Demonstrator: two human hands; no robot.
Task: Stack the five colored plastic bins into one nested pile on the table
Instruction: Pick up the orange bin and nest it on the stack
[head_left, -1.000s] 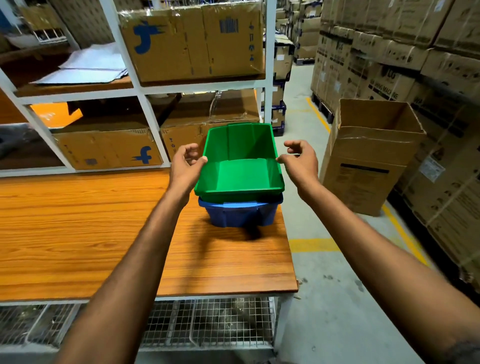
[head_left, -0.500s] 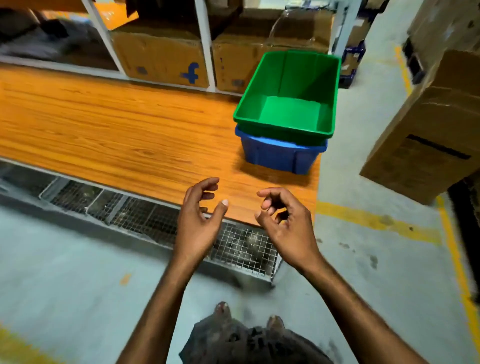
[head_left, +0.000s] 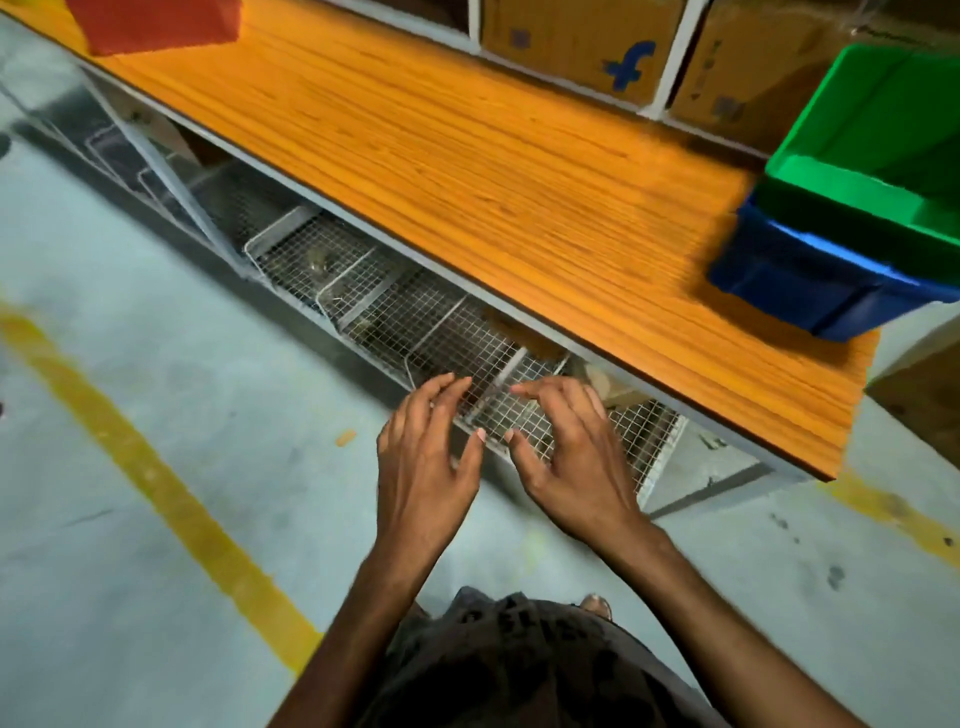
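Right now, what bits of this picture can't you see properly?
Head view:
- Red object: cut off by the top edge; can't tell if it's a bin.
- Green bin: far side cut off by the right edge, blurred.
- Blue bin: inside hidden by the green bin.
- Wire baskets: contents too blurred.

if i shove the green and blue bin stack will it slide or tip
Probably slides: the blue bin sits flat on the smooth table. The green bin is nested in it, so both likely move together. It stands near the table's end, so a push that way might drop it.
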